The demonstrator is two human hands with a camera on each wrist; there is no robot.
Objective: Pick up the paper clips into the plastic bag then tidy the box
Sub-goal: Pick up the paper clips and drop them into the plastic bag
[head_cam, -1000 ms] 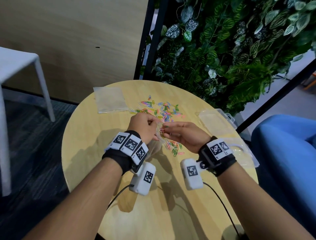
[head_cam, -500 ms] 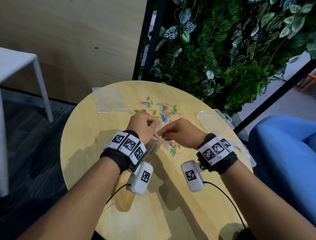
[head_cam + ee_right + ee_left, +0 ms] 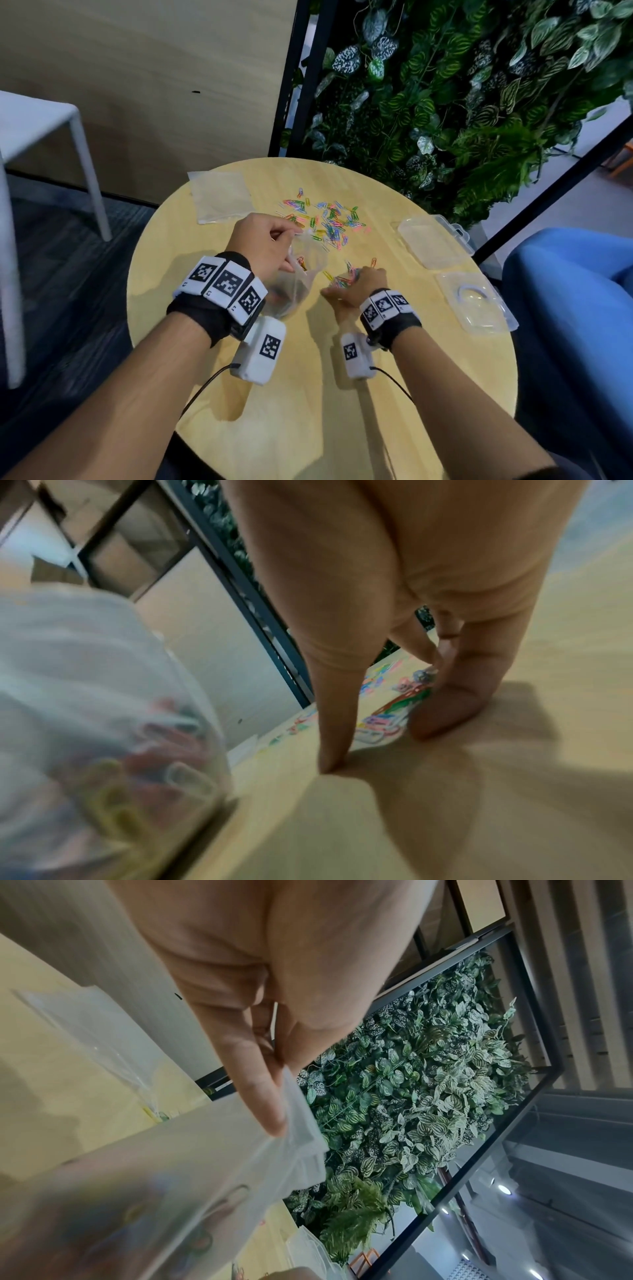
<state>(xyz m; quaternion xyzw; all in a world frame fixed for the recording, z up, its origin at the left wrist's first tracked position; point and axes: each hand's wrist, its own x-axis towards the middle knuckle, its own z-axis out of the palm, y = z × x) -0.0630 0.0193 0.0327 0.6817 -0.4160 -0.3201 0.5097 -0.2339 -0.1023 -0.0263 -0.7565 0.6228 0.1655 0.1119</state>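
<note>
Head view: the left hand pinches the rim of a thin, limp plastic bag, its mouth gaping beside the right hand. That grip curls over a small heap of paper clips on the tabletop; more lie beyond it.

Left wrist view: fingers clamp the floppy bag edge.

Right wrist view: fingertips rake the clips together. They look light, slippery and easily scattered, so bunching them suits best.
</note>
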